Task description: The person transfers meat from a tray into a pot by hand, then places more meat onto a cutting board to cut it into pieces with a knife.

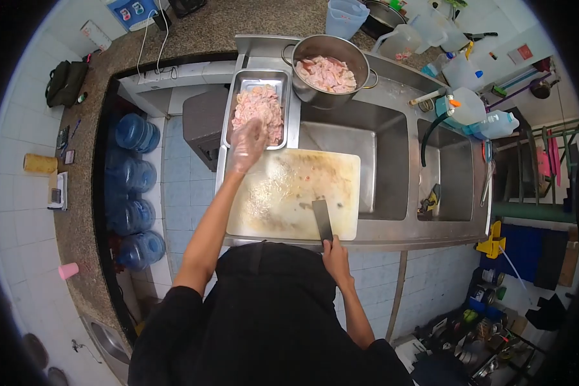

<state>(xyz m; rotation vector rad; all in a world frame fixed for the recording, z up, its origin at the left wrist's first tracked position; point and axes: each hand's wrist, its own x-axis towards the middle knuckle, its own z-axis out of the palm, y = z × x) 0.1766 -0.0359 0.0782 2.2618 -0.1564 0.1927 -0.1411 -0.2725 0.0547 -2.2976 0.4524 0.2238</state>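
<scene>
My left hand [248, 145], in a clear glove, is at the front part of the chopped pale pink meat [258, 106] in a metal tray [229, 122]; its fingertips are partly lost against the meat. My right hand [335, 256] grips the handle of a cleaver [322, 220], whose blade lies over the right front part of the white cutting board [289, 193]. Wet stains and small scraps mark the board. Behind it, a large steel pot [321, 98] holds more pale pink meat pieces [328, 74].
Right of the board are two steel sink basins [389, 161] [453, 186], with a black hose [426, 141] over the smaller one. Plastic jugs [469, 106] stand behind it. A blue container [345, 19] is behind the pot. Large water bottles [135, 174] stand at the left.
</scene>
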